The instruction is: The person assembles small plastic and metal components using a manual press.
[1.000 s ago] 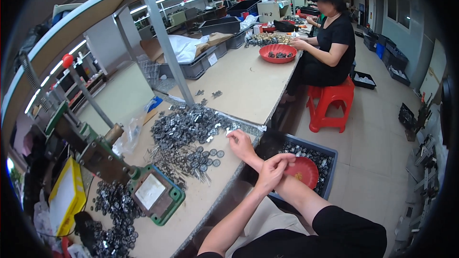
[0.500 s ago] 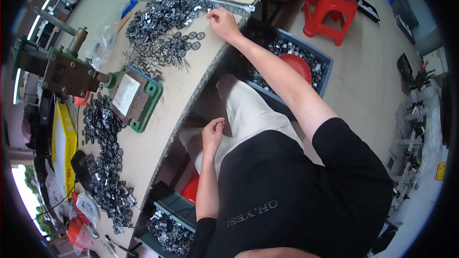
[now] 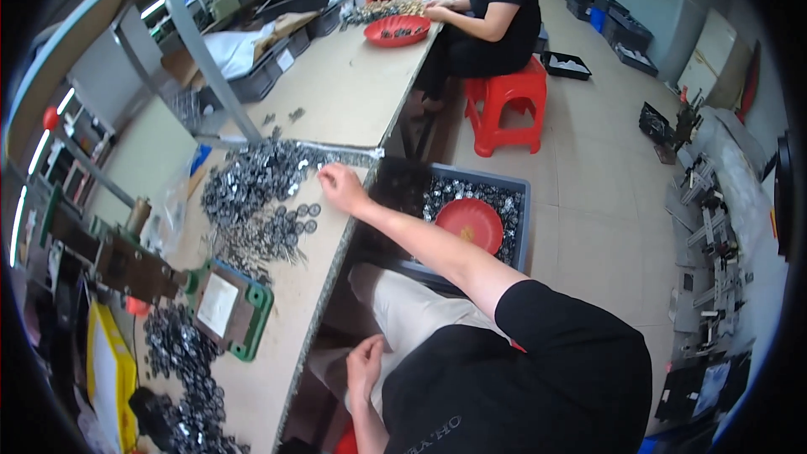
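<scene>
My right hand [image 3: 340, 187] reaches out over the edge of the workbench [image 3: 353, 92]. Its curled fingers rest on the near edge of a pile of small dark metal ring parts [image 3: 256, 181]. Whether it grips a part is hidden by the fingers. My left hand [image 3: 365, 366] hangs low by my lap under the bench edge, fingers loosely bent, with nothing visible in it. More loose ring parts [image 3: 282, 231] lie scattered just left of my right hand.
A green-framed fixture [image 3: 231, 309] on a metal press [image 3: 126, 265] stands on the bench, with another heap of parts [image 3: 181, 361] below it. On the floor, a grey crate of parts [image 3: 521, 202] holds a red bowl [image 3: 471, 223]. A co-worker sits on a red stool [image 3: 504, 105] beside a red dish [image 3: 399, 29].
One second ago my hands were together at the bench edge. My right hand then went to the parts pile and stays there, my left dropped to my lap, and my view has swung.
</scene>
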A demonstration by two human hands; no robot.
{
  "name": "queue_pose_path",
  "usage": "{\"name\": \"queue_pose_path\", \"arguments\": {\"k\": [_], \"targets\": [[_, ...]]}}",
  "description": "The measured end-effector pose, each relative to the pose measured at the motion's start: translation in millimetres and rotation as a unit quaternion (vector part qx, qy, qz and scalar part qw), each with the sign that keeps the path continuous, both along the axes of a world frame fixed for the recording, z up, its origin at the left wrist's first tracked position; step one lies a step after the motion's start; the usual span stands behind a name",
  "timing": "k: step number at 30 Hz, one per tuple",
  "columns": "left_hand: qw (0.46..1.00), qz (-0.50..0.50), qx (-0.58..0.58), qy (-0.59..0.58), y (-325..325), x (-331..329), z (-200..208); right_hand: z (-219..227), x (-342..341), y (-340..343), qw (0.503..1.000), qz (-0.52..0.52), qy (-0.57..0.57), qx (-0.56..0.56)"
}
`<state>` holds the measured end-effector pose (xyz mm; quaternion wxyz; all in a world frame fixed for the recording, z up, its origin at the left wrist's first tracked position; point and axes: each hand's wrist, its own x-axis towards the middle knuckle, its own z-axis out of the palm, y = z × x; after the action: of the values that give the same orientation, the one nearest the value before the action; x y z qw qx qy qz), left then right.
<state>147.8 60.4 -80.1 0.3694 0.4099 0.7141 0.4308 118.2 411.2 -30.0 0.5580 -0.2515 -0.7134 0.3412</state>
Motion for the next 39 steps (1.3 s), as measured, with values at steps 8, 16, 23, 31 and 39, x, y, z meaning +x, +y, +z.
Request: {"name": "queue_pose_path", "arguments": {"k": [8,16,23,31,39], "targets": [[0.998,-0.037,-0.051,-0.010,24,6,-7,15,14,6,0.999,-0.002,-0.035,0.000],[0.993,-0.069,-0.093,0.017,30,2,-8,16,12,8,0.999,-0.006,-0.030,-0.012],[0.996,-0.062,-0.069,0.016,29,3,37,20,20,3,0.999,-0.004,-0.038,-0.002],[0.997,-0.071,0.005,0.032,16,-3,45,7,6,2,0.993,0.038,-0.064,-0.087],[0.985,-0.002,0.073,-0.156,-36,-61,139,15,24,19,0.993,0.016,-0.110,-0.036]]}}
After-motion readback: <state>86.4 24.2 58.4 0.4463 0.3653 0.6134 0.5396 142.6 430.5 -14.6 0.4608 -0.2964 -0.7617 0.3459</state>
